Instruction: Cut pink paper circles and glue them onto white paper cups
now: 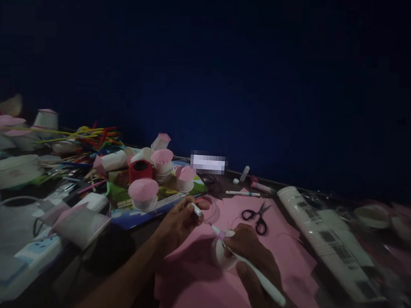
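My left hand (182, 220) pinches a small white cap (197, 210) between its fingers, above the pink paper. To its right, my right hand (251, 259) is closed around a white marker (263, 280), whose tip end points up and left toward the cap. The cap and the marker are apart. Beneath the marker tip sits a white cup (224, 255) on stacked pink paper sheets (197, 283), partly hidden by my right hand. Black-handled scissors (259, 217) lie on the paper behind my right hand. A clear ring (211, 210) is beside my left fingertips.
Several cups with pink tops (143, 189) and a red tape roll (141, 169) stand at centre left. A power strip (35, 255) lies front left. Stacked cups in plastic (325, 240) lie at right. Another marker (242, 193) lies behind the paper.
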A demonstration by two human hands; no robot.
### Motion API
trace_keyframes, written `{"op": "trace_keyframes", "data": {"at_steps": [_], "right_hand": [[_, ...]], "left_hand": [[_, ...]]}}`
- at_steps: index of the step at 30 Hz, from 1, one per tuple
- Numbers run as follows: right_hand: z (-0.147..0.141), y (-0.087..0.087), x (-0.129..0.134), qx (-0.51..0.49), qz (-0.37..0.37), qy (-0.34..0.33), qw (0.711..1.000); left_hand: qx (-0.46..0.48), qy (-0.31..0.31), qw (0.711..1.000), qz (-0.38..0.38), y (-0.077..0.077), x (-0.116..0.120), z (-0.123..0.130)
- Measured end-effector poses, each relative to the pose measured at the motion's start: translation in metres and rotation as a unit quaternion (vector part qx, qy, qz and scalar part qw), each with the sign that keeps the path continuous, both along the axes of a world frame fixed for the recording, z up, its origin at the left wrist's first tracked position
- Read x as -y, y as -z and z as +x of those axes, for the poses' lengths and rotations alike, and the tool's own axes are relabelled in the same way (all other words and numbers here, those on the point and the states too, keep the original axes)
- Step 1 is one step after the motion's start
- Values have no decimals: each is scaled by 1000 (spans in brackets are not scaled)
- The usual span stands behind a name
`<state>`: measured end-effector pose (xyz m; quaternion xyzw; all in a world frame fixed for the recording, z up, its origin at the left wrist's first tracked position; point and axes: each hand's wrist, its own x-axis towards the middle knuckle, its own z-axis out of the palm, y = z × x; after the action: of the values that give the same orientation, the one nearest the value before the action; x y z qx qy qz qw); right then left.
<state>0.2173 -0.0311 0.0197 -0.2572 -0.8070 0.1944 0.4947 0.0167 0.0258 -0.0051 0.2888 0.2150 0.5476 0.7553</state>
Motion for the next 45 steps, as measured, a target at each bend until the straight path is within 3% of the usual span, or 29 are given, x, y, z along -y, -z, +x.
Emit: {"op": "trace_keyframes", "data": {"at_steps": [5,12,17,25,31,37,42,45], "right_hand": [[-3,10,-1,33,13,4,999],[-9,4,0,68,-33,14,997],[-12,4,-1,94,-46,18,994],[-12,0,-6,100,8,10,995],[-9,16,-11,90,66,12,994],[-7,21,-17,115,117,43,985],[-9,11,-13,128,82,43,988],[-3,3,-14,93,88,47,991]], "left_hand": [[16,26,1000,8,2,2,1],[-17,51,999,2,-2,4,5],[-50,69,995,44,3,5,7],[-97,77,990,74,1,9,3],[-161,88,977,105,-7,14,5],[-200,79,970,113,-10,19,9],[-168,82,975,116,-4,14,10],[-131,14,983,125,2,6,8]]}}
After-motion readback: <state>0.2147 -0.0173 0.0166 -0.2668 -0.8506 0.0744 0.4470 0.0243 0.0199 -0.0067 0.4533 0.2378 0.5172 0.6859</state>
